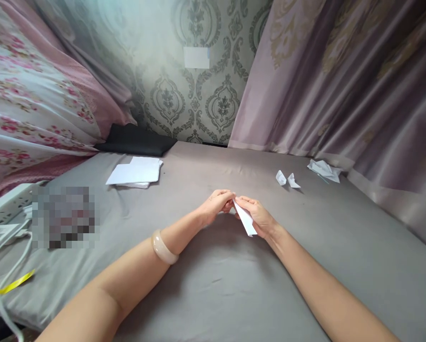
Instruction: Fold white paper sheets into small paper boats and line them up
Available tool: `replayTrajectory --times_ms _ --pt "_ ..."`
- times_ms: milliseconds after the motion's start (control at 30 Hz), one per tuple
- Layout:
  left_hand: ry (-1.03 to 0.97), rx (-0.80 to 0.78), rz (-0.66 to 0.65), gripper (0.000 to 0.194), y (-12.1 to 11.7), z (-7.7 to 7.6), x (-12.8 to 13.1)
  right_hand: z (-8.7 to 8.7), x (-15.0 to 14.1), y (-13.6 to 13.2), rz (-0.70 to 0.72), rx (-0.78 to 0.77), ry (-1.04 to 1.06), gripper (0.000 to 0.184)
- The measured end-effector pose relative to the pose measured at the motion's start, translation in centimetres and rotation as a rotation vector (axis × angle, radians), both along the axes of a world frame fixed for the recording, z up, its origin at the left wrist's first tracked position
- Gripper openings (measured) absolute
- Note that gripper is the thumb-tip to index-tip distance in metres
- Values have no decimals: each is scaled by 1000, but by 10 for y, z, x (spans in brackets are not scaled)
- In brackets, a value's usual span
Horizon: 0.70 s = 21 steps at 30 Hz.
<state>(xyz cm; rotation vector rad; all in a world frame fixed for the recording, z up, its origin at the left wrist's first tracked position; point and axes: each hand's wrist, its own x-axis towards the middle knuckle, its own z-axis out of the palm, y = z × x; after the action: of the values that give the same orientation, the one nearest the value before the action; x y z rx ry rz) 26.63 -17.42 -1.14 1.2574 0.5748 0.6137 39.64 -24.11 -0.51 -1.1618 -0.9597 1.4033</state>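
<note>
A grey sheet [213,294] covers the flat surface that fills the lower half of the frame, running back to a patterned wall [195,90] at top centre. Mauve curtains [341,80] hang down the right side, and floral pink fabric [27,95] drapes the upper left. A dark cushion [136,140] lies against the wall where the sheet ends, left of centre.

Two bare forearms reach in from the bottom edge and meet at mid-frame. The left hand [216,205], with a pale bangle [163,247] on its wrist, has its fingertips pinched on the top end of a small folded paper [245,219]. The right hand [259,216] is closed around the same paper from the other side, its fingers curled behind it, so both hands grip the one piece. The paper is white, narrow and creased, tilted with its lower corner pointing toward the bottom of the frame, held just above the sheet at the centre.

A loose stack of white sheets [136,172] lies on the grey surface at centre left, near the cushion. A white power strip [6,209] with a cable sits at the left edge, beside a blurred patch. Crumpled white paper [324,170] rests at the right, close to the curtain hem, and two small folded paper pieces [287,179] sit just left of it, well apart from the hands. A yellow strip [15,283] lies at lower left.
</note>
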Motion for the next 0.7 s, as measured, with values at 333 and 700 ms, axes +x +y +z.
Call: replayTrajectory --times_ms 333,700 --pt "-82 -182 25 38 -3 1 -1 -2 3 0 -39 -35 -36 40" --pt "-86 -545 67 23 12 -7 1 -13 11 6 -133 285 -195 68"
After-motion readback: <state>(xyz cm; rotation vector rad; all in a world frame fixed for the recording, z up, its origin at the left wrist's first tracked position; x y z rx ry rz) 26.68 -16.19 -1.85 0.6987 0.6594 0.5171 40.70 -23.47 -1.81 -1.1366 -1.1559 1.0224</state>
